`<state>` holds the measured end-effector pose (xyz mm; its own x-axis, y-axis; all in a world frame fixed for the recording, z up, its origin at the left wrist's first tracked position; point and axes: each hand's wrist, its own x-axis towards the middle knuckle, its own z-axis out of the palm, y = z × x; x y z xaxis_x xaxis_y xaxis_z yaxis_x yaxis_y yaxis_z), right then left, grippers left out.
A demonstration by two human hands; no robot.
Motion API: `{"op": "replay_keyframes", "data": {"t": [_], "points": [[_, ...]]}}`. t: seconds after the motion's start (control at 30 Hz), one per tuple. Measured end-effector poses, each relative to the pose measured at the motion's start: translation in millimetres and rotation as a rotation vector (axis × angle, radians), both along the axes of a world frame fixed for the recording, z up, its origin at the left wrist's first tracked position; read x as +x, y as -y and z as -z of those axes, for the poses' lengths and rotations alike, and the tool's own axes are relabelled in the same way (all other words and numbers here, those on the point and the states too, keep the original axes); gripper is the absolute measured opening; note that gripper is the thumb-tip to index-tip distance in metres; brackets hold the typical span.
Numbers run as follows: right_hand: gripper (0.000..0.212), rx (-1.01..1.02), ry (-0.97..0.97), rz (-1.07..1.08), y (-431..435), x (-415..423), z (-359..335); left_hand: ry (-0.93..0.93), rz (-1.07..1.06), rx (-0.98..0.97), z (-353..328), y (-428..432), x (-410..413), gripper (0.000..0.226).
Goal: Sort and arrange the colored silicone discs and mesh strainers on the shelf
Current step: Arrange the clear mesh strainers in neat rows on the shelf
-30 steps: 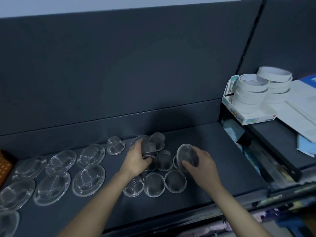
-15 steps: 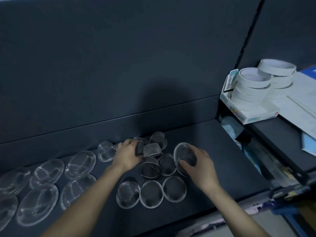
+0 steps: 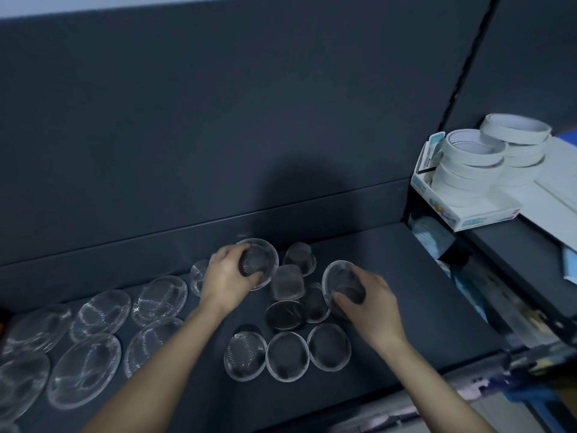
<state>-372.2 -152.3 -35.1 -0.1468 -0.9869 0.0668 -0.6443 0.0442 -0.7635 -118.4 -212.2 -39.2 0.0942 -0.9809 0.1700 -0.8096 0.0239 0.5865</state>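
Observation:
Small mesh strainers in clear wrapping lie on the dark shelf point(image 3: 406, 276). My left hand point(image 3: 224, 282) grips one tilted mesh strainer point(image 3: 259, 260) at the back of the pile. My right hand point(image 3: 371, 304) holds another tilted mesh strainer point(image 3: 338, 282) on its edge. Between my hands several strainers are heaped, one upside down point(image 3: 287, 282) and one further back point(image 3: 299, 256). Three strainers lie in a front row, the middle one point(image 3: 287, 356) flat. Larger, flatter wrapped strainers point(image 3: 84, 370) are spread over the left of the shelf.
On the right a higher shelf carries a white box point(image 3: 462, 210) stacked with rolls of white tape point(image 3: 471, 157) and white packets point(image 3: 559, 189). The shelf's dark back panel point(image 3: 218, 120) rises behind the pile. A front rail point(image 3: 406, 401) edges the shelf.
My left hand has lifted a strainer from the heap and tilted it up at the back. My right hand keeps its strainer, shifted slightly. The view has moved closer and to the left.

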Motion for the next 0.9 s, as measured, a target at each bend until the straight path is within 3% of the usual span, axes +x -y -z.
{"op": "replay_keyframes", "data": {"t": [0.37, 0.63, 0.8, 0.9], "points": [[0.058, -0.066, -0.03, -0.1, -16, 35, -14, -0.079, -0.031, -0.138, -18, -49, 29, 0.061], [0.06, -0.131, 0.042, -0.357, -34, 114, -33, -0.094, -0.118, -0.145, -18, -118, 86, 0.063], [0.065, -0.101, -0.019, -0.485, -51, 164, -20, -0.145, -0.237, -0.085, -6, -165, 133, 0.064], [0.066, -0.094, -0.07, -0.569, -61, 191, -11, -0.065, -0.258, -0.058, 1, -184, 158, 0.064]]}}
